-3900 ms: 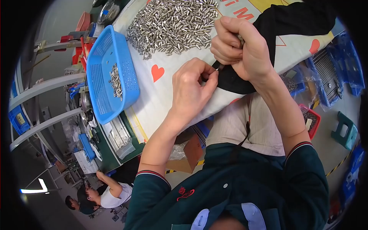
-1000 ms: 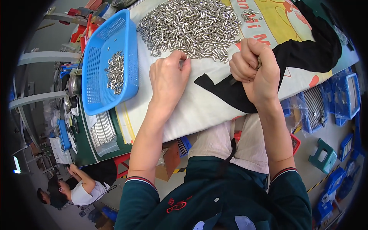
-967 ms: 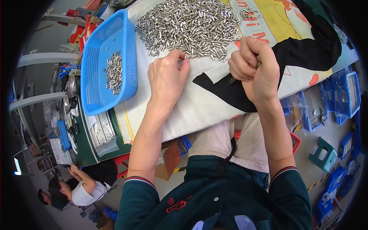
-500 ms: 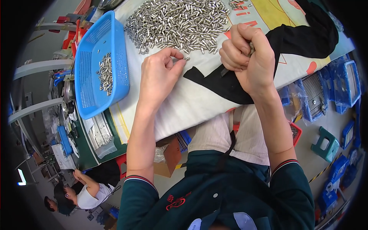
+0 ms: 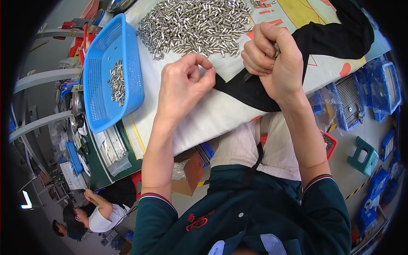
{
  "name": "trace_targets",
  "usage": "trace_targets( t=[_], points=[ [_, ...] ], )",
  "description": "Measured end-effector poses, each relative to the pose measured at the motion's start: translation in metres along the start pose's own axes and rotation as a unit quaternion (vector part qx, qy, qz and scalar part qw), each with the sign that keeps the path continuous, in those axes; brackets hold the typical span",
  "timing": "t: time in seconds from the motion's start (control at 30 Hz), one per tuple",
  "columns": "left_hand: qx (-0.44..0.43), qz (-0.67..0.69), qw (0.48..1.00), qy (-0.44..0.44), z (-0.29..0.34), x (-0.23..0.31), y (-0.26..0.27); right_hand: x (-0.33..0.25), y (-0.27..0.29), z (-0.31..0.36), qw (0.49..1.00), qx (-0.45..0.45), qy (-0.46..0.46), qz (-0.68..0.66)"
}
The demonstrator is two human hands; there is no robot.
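Left hand (image 5: 185,83) pulled back from the pile of metal pins (image 5: 195,25), now just below it, fingertips pinched, probably on one pin but can't tell for sure. Right hand (image 5: 272,57) fisted on a small dark tool, right of the pile. White cloth-covered surface (image 5: 221,114), blue basket (image 5: 112,72) left of the pile, cluttered workshop around.

Around your workbench (image 5: 106,178), a grey floor (image 5: 378,127) runs right, dotted with a green step stool (image 5: 361,155) and blue crates (image 5: 384,85); grey shelf rails (image 5: 38,78) stand left, another person (image 5: 91,210) seated near-left.
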State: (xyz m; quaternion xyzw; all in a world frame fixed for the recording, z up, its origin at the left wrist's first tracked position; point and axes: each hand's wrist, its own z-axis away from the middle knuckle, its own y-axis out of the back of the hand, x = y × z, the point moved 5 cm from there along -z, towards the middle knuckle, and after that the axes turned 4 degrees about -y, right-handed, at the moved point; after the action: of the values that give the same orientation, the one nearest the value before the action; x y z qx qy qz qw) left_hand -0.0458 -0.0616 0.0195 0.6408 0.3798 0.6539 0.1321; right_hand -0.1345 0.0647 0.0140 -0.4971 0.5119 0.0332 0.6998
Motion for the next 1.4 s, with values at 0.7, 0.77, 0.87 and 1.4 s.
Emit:
trace_targets(
  t=[0.7,0.77,0.87,1.4],
  points=[
    [-0.054,-0.041,0.996,-0.054,0.012,0.017,-0.033,0.003,-0.002,0.010,0.998,0.015,0.062,-0.024],
    [-0.056,-0.041,0.996,-0.056,0.012,0.017,-0.032,0.004,-0.002,0.011,0.998,0.015,0.062,-0.026],
    [-0.057,-0.043,0.996,-0.057,0.012,0.017,-0.032,0.003,-0.004,0.011,0.998,0.020,0.063,-0.023],
    [-0.054,-0.043,0.996,-0.053,0.013,0.017,-0.032,0.000,-0.010,0.013,0.996,0.030,0.077,0.020]
  ],
)
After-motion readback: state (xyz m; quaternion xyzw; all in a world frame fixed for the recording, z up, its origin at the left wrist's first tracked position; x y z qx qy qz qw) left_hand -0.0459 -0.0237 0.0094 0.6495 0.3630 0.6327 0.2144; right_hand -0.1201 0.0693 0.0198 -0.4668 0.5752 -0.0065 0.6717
